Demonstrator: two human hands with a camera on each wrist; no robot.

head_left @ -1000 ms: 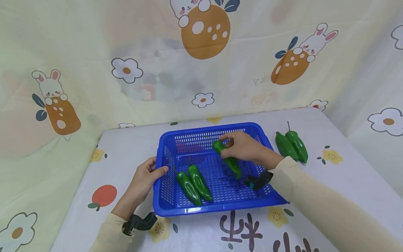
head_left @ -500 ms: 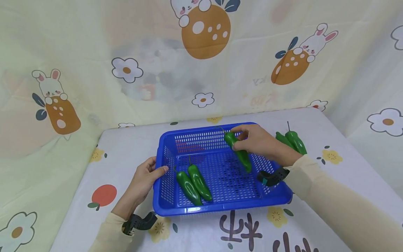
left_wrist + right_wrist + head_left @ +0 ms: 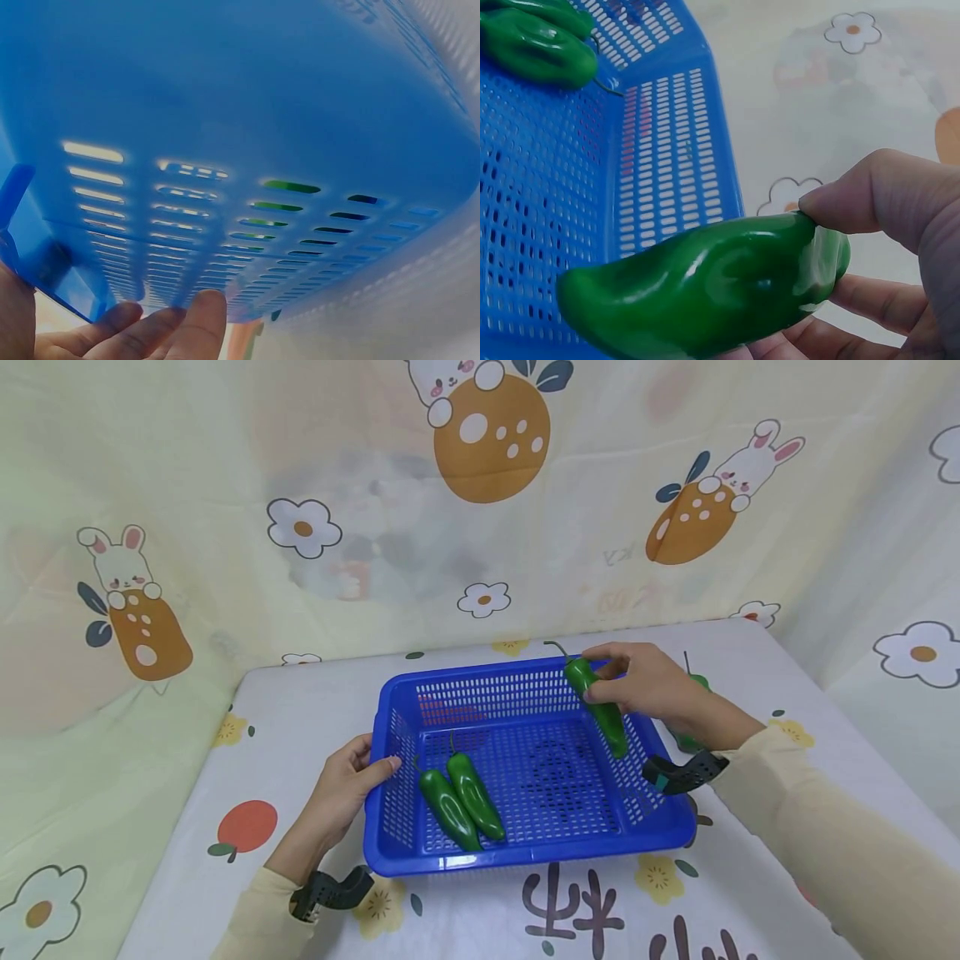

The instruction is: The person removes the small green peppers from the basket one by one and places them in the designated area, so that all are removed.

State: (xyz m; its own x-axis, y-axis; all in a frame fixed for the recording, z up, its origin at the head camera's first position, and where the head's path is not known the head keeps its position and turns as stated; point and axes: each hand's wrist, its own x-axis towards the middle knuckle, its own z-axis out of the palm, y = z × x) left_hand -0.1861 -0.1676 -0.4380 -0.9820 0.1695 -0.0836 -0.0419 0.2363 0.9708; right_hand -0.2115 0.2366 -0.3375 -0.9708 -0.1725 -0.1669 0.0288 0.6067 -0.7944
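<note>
My right hand (image 3: 648, 685) pinches a green chili pepper (image 3: 597, 706) near its stem end, over the right side of a blue plastic basket (image 3: 525, 858). In the right wrist view the held pepper (image 3: 697, 289) lies between thumb and fingers, its tip toward the basket. On the left, my left hand (image 3: 348, 789) grips the basket's left wall, thumb over the rim. The left wrist view shows its fingers (image 3: 199, 326) against the outside of the slotted wall. Two more green peppers lie side by side in the basket's left half, the nearer-left one (image 3: 450, 810) and its neighbour (image 3: 477, 796).
Right of the basket, green peppers (image 3: 686, 743) lie on the table, mostly hidden behind my right hand and wrist. A patterned cloth (image 3: 300, 710) covers the table. Behind it hangs a curtain (image 3: 375, 610) printed with rabbits and flowers.
My right hand has moved right and away from me, lifting the pepper from over the basket's middle toward its right rim. The left hand and basket have stayed in place.
</note>
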